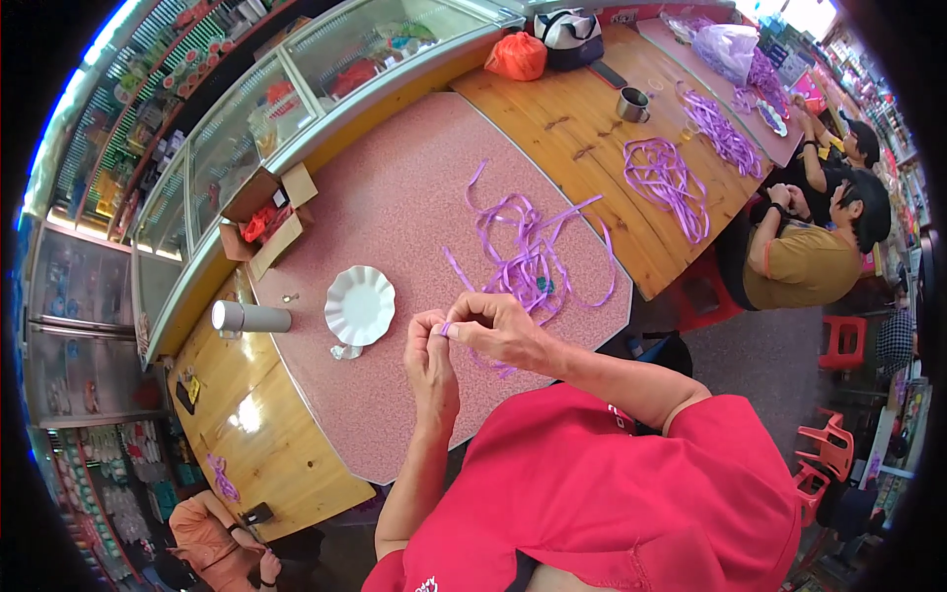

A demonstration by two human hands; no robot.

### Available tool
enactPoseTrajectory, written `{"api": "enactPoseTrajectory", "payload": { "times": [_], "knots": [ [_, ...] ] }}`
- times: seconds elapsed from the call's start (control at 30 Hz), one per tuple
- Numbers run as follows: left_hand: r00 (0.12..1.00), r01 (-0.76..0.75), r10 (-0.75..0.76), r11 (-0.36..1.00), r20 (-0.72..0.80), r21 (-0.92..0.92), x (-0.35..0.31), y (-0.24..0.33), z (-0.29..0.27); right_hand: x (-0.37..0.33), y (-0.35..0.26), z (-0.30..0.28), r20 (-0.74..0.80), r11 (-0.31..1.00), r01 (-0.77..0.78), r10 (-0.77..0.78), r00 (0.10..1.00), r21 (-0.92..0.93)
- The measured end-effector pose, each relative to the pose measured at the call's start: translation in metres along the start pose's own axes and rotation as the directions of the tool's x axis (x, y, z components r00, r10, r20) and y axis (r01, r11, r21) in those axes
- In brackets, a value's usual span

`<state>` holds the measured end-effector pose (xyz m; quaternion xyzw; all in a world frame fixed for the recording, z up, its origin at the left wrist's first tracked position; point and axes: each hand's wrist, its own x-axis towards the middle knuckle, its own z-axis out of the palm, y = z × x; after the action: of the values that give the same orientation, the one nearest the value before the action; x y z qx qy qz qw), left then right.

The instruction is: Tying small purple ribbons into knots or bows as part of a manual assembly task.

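Flat ribbon point(444, 330) is pinched by left hand point(430, 363) and right hand point(505, 328).

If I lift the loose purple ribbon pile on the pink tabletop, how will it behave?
The ribbon pile is probably floppy: its narrow strands curl and loop. Likely light, being thin strips with the tabletop showing through. It may come up tangled, since strands cross repeatedly.

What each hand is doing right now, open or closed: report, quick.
Left hand: closed, pinching purple ribbon at the fingertips.
Right hand: closed, fingertips at the same bit of purple ribbon.
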<state>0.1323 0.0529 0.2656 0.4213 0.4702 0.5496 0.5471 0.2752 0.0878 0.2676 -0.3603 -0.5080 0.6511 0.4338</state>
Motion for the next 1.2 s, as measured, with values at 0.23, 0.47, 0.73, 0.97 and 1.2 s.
{"api": "enactPoseTrajectory", "payload": {
  "times": [0.23,0.47,0.73,0.97,1.2],
  "knots": [
    [0.992,-0.106,0.111,0.990,-0.059,0.092,0.000,0.004,0.004,0.006,-0.004,-0.002,-0.072,0.988,-0.145,0.149,0.986,0.055],
    [0.984,-0.135,0.165,0.939,-0.069,0.317,0.006,0.001,-0.005,0.006,0.002,0.001,-0.128,0.996,-0.042,0.032,0.991,-0.078],
    [0.994,-0.104,0.109,0.974,-0.014,0.200,0.009,0.001,-0.005,0.011,0.000,-0.011,0.099,0.799,-0.371,0.370,0.924,0.473],
    [0.988,-0.152,0.153,0.980,0.001,0.129,0.008,-0.002,0.002,0.013,-0.002,-0.015,0.244,0.601,-0.458,0.405,0.881,0.655],
    [1.000,-0.006,0.006,1.000,0.025,-0.015,0.006,0.005,0.001,0.008,-0.008,-0.005,0.012,0.942,-0.152,0.156,0.988,0.300]
  ]
}}
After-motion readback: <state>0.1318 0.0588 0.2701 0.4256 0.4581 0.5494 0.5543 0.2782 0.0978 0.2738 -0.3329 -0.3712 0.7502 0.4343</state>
